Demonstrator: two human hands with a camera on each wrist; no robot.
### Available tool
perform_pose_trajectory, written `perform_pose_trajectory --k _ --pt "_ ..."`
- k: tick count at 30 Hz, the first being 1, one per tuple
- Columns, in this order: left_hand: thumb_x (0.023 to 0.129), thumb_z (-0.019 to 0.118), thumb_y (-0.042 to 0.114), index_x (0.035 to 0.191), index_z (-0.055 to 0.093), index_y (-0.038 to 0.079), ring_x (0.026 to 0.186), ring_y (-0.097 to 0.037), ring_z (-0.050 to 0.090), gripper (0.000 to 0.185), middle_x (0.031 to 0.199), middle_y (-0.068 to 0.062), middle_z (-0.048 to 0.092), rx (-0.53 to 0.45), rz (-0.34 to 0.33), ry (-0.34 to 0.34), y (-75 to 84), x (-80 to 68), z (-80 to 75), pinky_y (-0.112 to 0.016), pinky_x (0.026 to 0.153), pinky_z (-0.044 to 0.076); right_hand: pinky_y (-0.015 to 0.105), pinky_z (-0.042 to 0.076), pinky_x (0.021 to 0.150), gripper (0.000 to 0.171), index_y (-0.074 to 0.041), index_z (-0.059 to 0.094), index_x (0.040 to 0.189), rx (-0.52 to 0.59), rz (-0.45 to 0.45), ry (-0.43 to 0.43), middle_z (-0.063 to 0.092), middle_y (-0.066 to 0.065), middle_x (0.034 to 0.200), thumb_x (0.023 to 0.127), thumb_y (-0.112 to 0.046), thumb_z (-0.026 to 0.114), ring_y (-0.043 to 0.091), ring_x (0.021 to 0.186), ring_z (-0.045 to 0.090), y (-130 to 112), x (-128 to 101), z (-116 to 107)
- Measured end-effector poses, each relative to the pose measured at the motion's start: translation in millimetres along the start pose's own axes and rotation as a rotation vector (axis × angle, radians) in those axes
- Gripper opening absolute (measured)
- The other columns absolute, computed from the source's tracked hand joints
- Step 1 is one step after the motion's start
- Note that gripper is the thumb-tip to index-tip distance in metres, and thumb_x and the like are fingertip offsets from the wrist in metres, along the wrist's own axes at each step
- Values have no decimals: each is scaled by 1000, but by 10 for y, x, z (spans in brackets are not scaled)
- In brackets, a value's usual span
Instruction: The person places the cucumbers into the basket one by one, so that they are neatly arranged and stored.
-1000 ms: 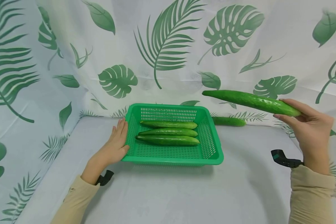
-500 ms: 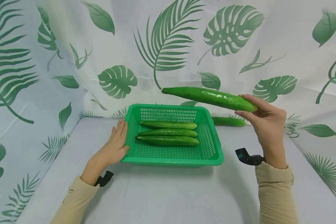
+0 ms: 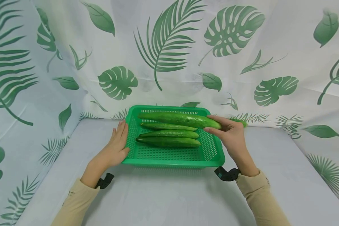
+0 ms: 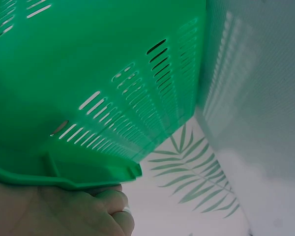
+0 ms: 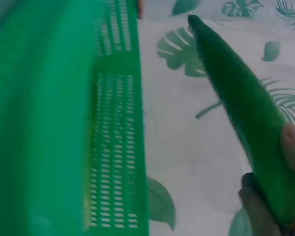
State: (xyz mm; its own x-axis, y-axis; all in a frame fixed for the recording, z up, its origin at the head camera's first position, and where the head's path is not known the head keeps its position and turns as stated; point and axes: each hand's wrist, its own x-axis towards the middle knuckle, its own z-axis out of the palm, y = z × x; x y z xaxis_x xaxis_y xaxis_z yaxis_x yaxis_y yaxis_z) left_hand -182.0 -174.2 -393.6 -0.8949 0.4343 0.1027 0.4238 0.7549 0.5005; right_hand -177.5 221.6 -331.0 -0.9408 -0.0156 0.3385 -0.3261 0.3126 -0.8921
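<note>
My right hand (image 3: 228, 133) pinches a long cucumber (image 3: 180, 119) by its thick end, above the back of the green plastic basket (image 3: 169, 162). The same cucumber (image 5: 250, 113) slants across the right wrist view, thumb and fingers on either side. In the basket lie a back cucumber (image 3: 169, 126), a middle cucumber (image 3: 172, 134) and a front cucumber (image 3: 168, 142), side by side. My left hand (image 3: 115, 146) rests with straight fingers along the basket's left edge. The left wrist view shows part of that hand (image 4: 64, 211) against the rim.
Another cucumber (image 3: 241, 122) lies on the white table (image 3: 169, 194) behind the right hand, mostly hidden. A leaf-printed cloth (image 3: 175, 47) hangs behind and at the sides. Each wrist wears a black camera mount (image 3: 227, 173).
My right hand has carried the cucumber leftward and down from the right, to over the basket. My left hand and the basket have stayed in place.
</note>
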Motion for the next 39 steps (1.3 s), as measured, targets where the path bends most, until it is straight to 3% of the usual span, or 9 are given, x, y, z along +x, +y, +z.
perform_pose_trajectory --k 6,9,11,18,26,29,32,34,39 --pt "91 45 3 153 -5 -10 149 -38 -14 81 162 -21 -18 2 -3 -4 -10 9 -5 -53 119 -6 33 52 91 48 -8 69 127 -77 180 -132 69 9 122 85 -28 80 16 112 60 165 -56 100" --pt "91 45 3 153 -5 -10 149 -38 -13 81 162 -21 -18 6 -2 -2 -13 8 -6 -54 119 -5 36 49 87 47 -7 70 125 -114 240 -187 69 17 119 84 -28 80 23 109 57 221 -72 154" --pt "91 45 2 153 -5 -11 149 -39 -13 81 162 -21 -17 5 -1 -1 -9 4 -10 -54 119 -5 39 48 84 47 -6 70 125 -150 263 -214 68 19 121 84 -28 80 29 106 55 236 -79 185" --pt "91 44 2 153 -5 -12 149 -37 -15 80 161 -22 -18 -3 -4 -4 7 -3 -24 -55 119 -5 55 45 100 49 -2 68 127 -245 305 -271 57 22 136 85 -25 79 42 132 45 241 -50 249" --pt "91 44 3 153 -6 -11 149 -38 -14 81 161 -21 -19 -1 -6 -7 -13 10 -16 -54 119 -6 42 56 75 49 9 65 123 -465 241 -418 70 23 108 91 -27 73 30 83 68 262 32 337" --pt "91 44 2 153 -5 -12 149 -40 -14 80 161 -22 -18 -9 1 -1 -17 8 -11 -55 118 -6 32 48 58 38 9 73 99 -575 215 -475 67 11 76 91 -27 73 16 59 53 264 43 394" --pt "92 44 2 153 -4 -12 149 -40 -13 79 161 -23 -17 -14 4 1 -5 3 -15 -56 118 -6 26 31 48 34 1 69 68 -661 210 -519 39 -4 53 90 -25 73 9 49 31 276 31 456" --pt "92 45 2 153 -4 -12 149 -40 -13 79 161 -23 -17 -12 4 1 2 3 -14 -56 118 -5 25 22 47 43 -9 54 55 -692 221 -540 19 -6 52 90 -23 73 9 48 20 295 13 496" --pt "92 45 2 153 -5 -12 148 -38 -15 80 161 -22 -18 -12 4 -9 12 5 -13 -56 118 -6 23 22 47 53 -19 35 53 -719 238 -540 16 -7 53 89 -18 75 9 48 20 366 -20 548"
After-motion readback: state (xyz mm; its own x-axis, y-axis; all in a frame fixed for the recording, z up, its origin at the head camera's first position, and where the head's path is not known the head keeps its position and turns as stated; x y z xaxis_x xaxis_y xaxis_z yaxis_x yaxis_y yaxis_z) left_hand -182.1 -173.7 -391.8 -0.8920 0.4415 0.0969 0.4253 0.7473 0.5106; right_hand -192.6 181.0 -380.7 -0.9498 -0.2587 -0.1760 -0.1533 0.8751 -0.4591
